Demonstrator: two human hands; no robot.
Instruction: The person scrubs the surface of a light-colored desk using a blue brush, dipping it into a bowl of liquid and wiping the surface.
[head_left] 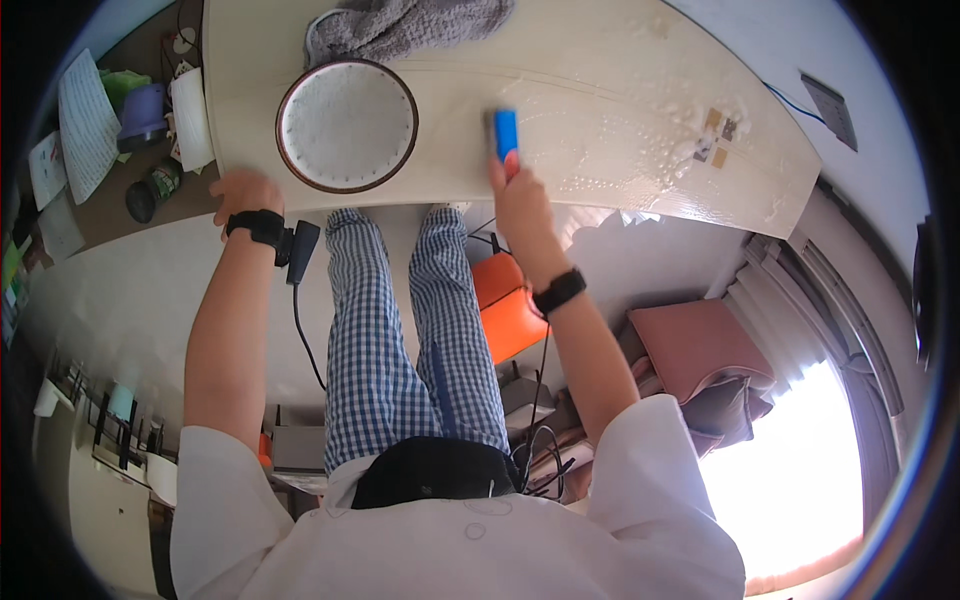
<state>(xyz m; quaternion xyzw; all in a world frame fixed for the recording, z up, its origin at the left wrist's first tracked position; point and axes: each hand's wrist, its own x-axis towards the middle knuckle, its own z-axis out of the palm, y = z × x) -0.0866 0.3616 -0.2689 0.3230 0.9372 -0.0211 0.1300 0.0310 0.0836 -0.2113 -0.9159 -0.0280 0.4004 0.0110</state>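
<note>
From my remote view, I have the right hand [522, 205] grasping a blue brush [506, 132] with a red handle. The brush is over the near middle of the worktop [450, 88], to the right of a round white basin [347, 189] with a dark brown rim, well clear of it. A little blur sits around the brush, so I cannot tell exactly how it meets the surface.

My left hand [247, 195] is at the near-left edge, just beside the basin, fingers bent; the palm is hidden, so I cannot tell whether that grip is released or clenched on the edge. I see a crumpled grey towel [410, 28] behind the basin, wet bubbles [600, 175] spread over the right half, and small tan and dark square patches [715, 138] farther right.
</note>
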